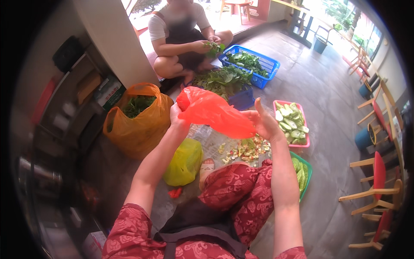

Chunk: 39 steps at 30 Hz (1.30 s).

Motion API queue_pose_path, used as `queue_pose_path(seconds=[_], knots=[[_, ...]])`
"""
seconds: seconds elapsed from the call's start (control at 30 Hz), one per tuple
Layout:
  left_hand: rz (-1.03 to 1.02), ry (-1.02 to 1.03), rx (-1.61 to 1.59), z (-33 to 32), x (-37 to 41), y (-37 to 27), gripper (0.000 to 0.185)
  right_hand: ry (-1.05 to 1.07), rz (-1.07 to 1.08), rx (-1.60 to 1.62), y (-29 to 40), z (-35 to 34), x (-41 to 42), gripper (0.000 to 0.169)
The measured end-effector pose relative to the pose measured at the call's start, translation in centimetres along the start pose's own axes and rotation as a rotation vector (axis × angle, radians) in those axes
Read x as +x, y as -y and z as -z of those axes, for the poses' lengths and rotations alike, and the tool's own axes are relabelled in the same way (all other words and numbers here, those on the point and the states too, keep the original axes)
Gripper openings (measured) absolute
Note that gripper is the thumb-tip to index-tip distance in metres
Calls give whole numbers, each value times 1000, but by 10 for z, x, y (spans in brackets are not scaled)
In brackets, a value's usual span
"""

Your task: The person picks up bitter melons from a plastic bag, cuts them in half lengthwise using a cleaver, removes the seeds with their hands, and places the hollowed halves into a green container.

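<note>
A red plastic bag [216,111] stretches between my hands, above the floor. My left hand [178,115] grips its bunched left end. At its right end, my right hand [263,121] has its thumb raised and apart; the bag hides part of its fingers, so its hold is unclear. Below the bag, vegetable scraps [249,149] lie on a sheet on the floor. A pink basket [308,142] of cut green gourd pieces [291,124] stands right of my right hand. A yellow-green plastic bag [184,162] rests below my left hand.
An orange bag [139,136] of leafy greens stands left. Ahead, a seated person [184,35] handles greens beside a blue basket [275,69] and a heap of leafy stems [223,79]. A green basket [309,181] with ridged gourds is near my right knee. Chairs [378,174] line the right.
</note>
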<state>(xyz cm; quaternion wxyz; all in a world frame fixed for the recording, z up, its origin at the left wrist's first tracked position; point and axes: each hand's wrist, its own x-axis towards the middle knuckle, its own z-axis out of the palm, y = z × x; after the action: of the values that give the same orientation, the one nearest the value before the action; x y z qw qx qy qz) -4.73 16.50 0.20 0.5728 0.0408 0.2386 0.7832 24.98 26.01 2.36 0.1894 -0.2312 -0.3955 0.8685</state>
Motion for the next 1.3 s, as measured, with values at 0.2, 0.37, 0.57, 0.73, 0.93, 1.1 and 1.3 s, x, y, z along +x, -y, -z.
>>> queue_pose_path(seconds=[0.2,0.37,0.57,0.73,0.93,1.1,1.3], knots=[[-258,-33,358,43,26,-1,37,25,-7,-532,-5,-9,-3,37],[-217,2,-73,43,31,11,40,-15,-73,-643,-24,-17,15,34],[-34,-226,-54,119,54,-36,36,-164,376,448,9,-10,9,14],[50,-371,895,84,11,-9,42,-153,467,447,10,13,-3,15],[146,114,687,28,-8,19,58,-335,354,374,14,-24,-7,15],[204,205,803,34,22,37,44,-379,292,333,15,-32,-10,15],[242,168,828,56,28,0,21,-202,379,347,12,7,-20,16]])
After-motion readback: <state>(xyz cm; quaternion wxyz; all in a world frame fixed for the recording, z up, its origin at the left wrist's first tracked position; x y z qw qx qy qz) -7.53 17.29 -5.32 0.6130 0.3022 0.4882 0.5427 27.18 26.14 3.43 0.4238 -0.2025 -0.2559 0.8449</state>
